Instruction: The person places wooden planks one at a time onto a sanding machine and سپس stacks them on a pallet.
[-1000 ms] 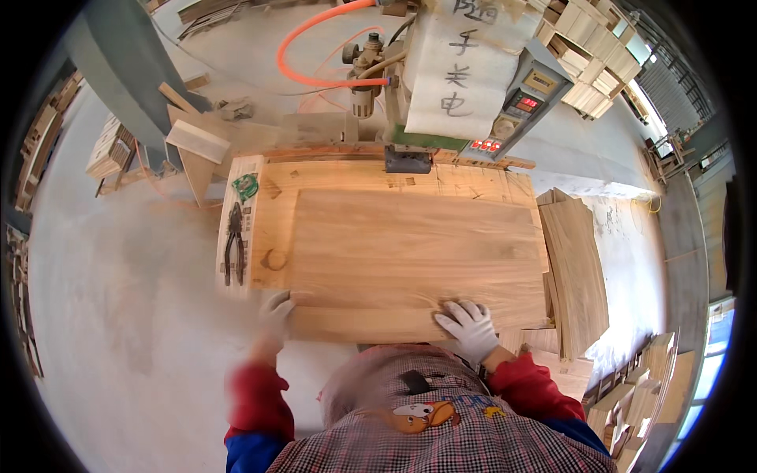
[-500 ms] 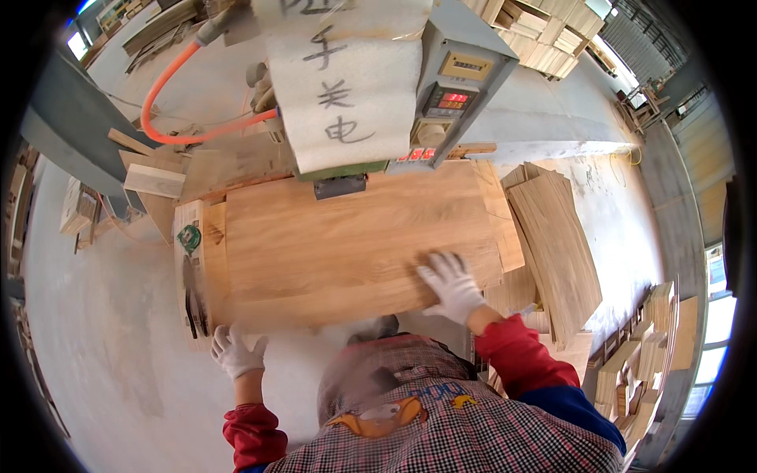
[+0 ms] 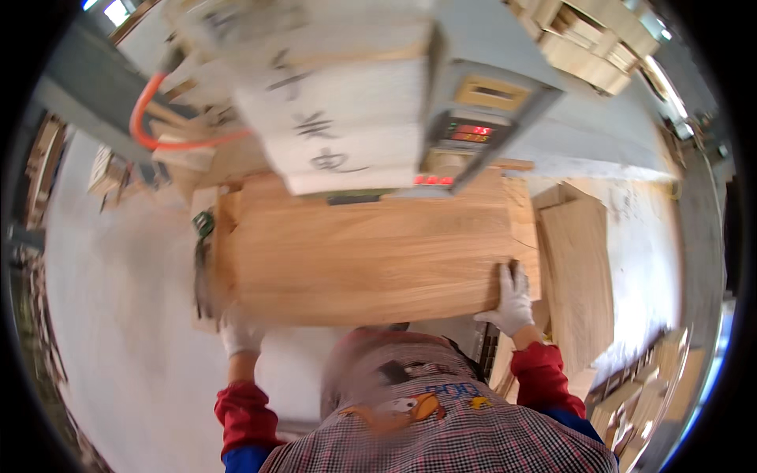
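Observation:
A wide, light-brown wooden board [image 3: 363,260] lies flat under the machine head in front of me. My right hand [image 3: 511,306], in a white glove, rests at its near right corner. The thumb and fingers are spread, with the fingertips on the top face. My left hand [image 3: 242,331], gloved too, is at the near left corner. Its fingers are smeared by motion, so I cannot make out whether they grip the edge. A green tape measure [image 3: 203,224] lies left of the board, by a dark, narrow item too blurred to name.
Above the board's far side hangs a grey control box [image 3: 505,94] with red lit displays, beside a white sheet [image 3: 339,126] with handwriting. An orange hose [image 3: 146,110] curves at far left. Thin wooden panels [image 3: 579,268] lean at right; stacked wood [image 3: 654,378] stands near right.
My right hand has moved right and nearer, from the board's top face to its corner. The left hand has come up to the near left corner. My view has shifted, and the display reading differs.

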Available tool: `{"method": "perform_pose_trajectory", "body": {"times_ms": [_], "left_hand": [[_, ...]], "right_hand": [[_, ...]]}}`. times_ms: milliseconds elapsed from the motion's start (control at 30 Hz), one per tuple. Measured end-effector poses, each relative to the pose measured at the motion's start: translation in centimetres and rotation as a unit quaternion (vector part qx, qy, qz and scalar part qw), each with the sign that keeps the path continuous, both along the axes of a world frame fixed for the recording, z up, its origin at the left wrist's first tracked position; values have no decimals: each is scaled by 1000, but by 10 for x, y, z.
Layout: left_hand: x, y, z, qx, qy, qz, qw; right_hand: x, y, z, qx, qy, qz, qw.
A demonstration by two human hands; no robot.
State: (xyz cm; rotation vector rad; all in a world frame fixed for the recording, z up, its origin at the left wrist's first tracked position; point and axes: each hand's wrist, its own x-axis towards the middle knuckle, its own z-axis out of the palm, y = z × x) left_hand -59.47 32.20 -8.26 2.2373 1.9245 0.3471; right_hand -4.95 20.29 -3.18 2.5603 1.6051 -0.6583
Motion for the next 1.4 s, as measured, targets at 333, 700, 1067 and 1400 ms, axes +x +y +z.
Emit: {"method": "perform_pose_trajectory", "body": {"times_ms": [333, 700, 1067, 1400], "left_hand": [[2, 6, 16, -18, 39, 41, 998], [-19, 21, 35, -70, 1, -40, 997], [-36, 28, 29, -56, -7, -79, 995], [-40, 29, 32, -63, -24, -84, 994]], "right_hand": [[24, -29, -43, 66, -44, -58, 995], [4, -21, -42, 69, -8, -82, 994], [9, -26, -55, 78, 21, -99, 992], [3, -22, -51, 68, 60, -119, 989]]}}
